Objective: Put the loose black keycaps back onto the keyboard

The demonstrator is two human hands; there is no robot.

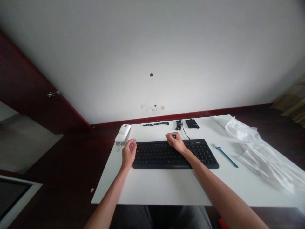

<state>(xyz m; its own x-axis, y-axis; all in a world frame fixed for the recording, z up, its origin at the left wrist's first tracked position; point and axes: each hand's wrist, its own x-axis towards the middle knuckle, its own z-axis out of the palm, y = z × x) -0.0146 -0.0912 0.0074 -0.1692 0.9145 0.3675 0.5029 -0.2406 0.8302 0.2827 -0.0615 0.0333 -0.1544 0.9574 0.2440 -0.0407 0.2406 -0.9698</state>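
A black keyboard [157,156] lies flat on the white table. At its left end is my left hand [129,153], fingers loosely bent and apart, touching or very near the keyboard's edge. My right hand [176,142] is closed above the keyboard's top edge. A small black keycap [174,136] shows between its fingers; whether more are inside the hand is hidden. Behind the keyboard, loose black keycaps lie in a row [160,123], a small cluster [178,124] and a block [192,123]. A cable [184,128] runs back between the last two groups.
A blue brush-like tool [227,156] lies right of the keyboard. Crumpled white plastic sheeting [259,149] covers the table's right side. A white device with a strap [123,133] sits at the back left corner. The wall with sockets [158,108] stands behind the table [162,187].
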